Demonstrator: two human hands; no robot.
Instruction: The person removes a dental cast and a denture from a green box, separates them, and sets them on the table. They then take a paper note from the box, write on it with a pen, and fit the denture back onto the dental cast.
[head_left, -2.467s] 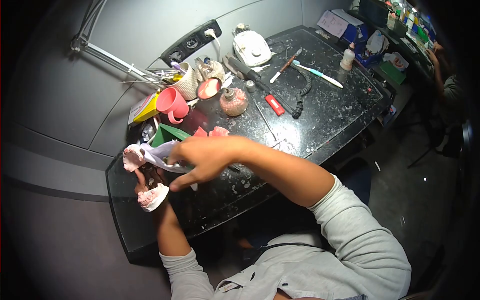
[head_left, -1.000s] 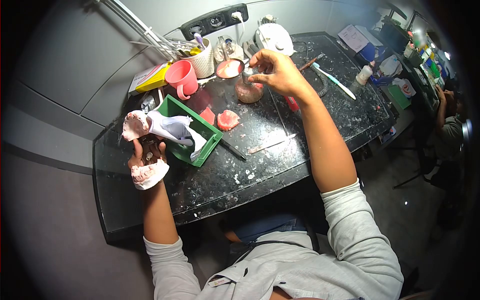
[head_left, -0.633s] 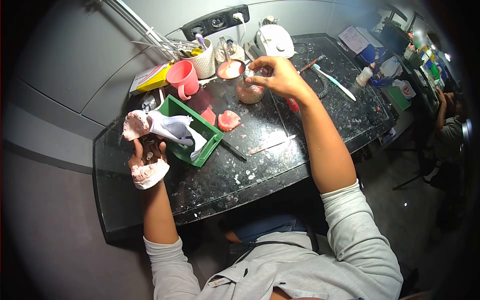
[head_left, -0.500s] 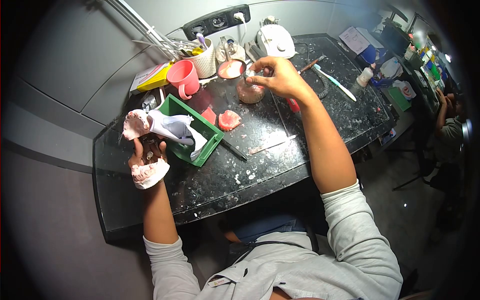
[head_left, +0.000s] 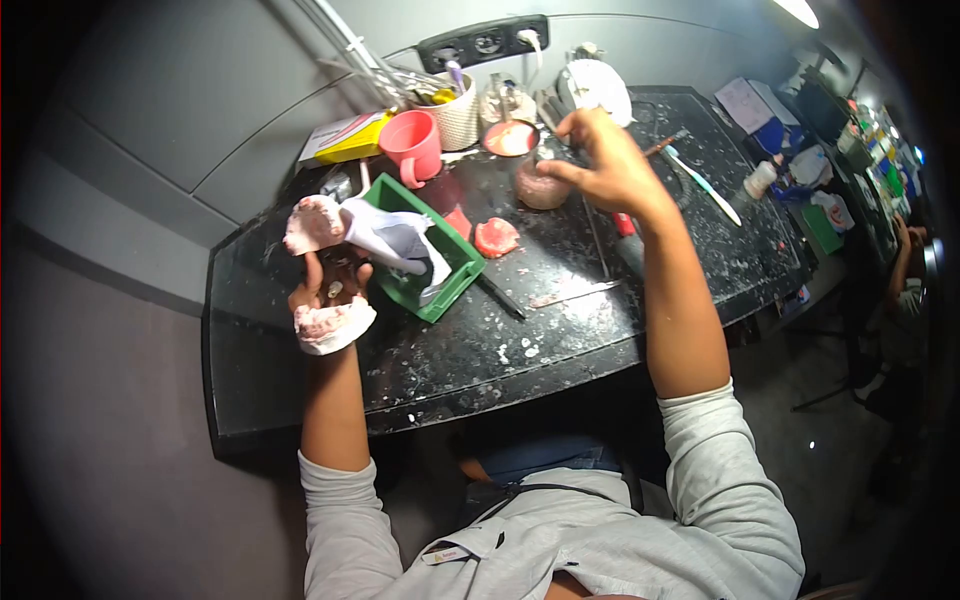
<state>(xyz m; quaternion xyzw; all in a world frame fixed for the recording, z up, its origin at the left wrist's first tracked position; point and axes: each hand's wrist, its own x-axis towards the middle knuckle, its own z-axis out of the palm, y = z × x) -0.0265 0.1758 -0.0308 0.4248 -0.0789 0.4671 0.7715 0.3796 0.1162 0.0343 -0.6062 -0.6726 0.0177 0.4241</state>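
Note:
My left hand (head_left: 330,285) is wrapped round a pair of plaster dental casts at the bench's left side. One cast (head_left: 313,225) with pinkish gum and teeth sits above my fingers, the other cast (head_left: 335,325) below them. Whatever joins the two is mostly hidden by the hand. My right hand (head_left: 618,170) hovers beside a squat glass spirit lamp (head_left: 541,188), thumb and fingers apart, nothing between them. A pink wax piece (head_left: 496,238) lies on the bench, near a green bin (head_left: 462,283) with crumpled white paper (head_left: 395,238) inside.
Behind stand a pink mug (head_left: 412,145), a white woven pot (head_left: 458,122) of tools and a dish of pink material (head_left: 511,138). A knife (head_left: 575,294), a dark pen (head_left: 503,298), a red-handled tool (head_left: 625,226) and a toothbrush (head_left: 705,187) lie about. A person (head_left: 905,260) sits far right.
My right hand has let go of the spirit lamp's top, and its fingers have spread. The whole view has shifted, so the bench appears further right. My left hand keeps its hold on the casts.

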